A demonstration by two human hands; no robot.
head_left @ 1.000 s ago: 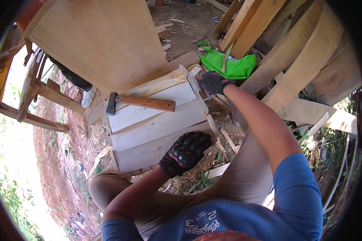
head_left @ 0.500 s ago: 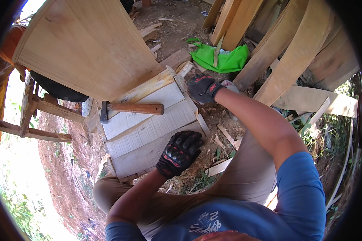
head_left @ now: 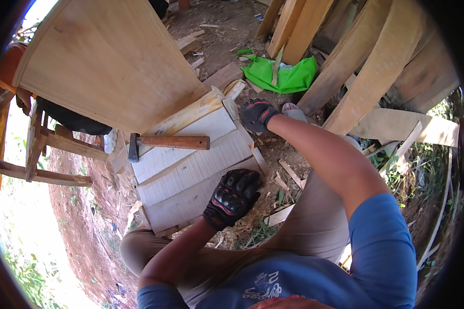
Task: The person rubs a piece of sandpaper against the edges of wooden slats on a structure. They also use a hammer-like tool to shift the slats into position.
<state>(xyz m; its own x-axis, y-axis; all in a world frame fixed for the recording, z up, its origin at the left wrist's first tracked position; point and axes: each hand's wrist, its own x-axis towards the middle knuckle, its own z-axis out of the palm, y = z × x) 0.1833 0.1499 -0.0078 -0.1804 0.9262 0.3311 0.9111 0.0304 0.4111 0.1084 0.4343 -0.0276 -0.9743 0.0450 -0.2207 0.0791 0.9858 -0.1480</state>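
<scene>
While everything sits on bare dirt, the layout goes like this:
left hand (head_left: 233, 198): gloved, fingers curled down onto the near corner of the white slatted panel (head_left: 191, 165), pressed rather than gripped
right hand (head_left: 256, 114): gloved, at the panel's far corner (grasp can't be told)
hammer (head_left: 166, 142): laid flat across the panel, untouched
green bag (head_left: 288, 76): left beyond, near leaning planks (head_left: 355, 62)

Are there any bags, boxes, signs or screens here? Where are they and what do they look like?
Green bag: on the dirt past the right hand, by leaning planks; flat, crumpled, bright green.
No boxes, signs or screens.
Left hand rests on the white board panel, near a hammer.
</scene>
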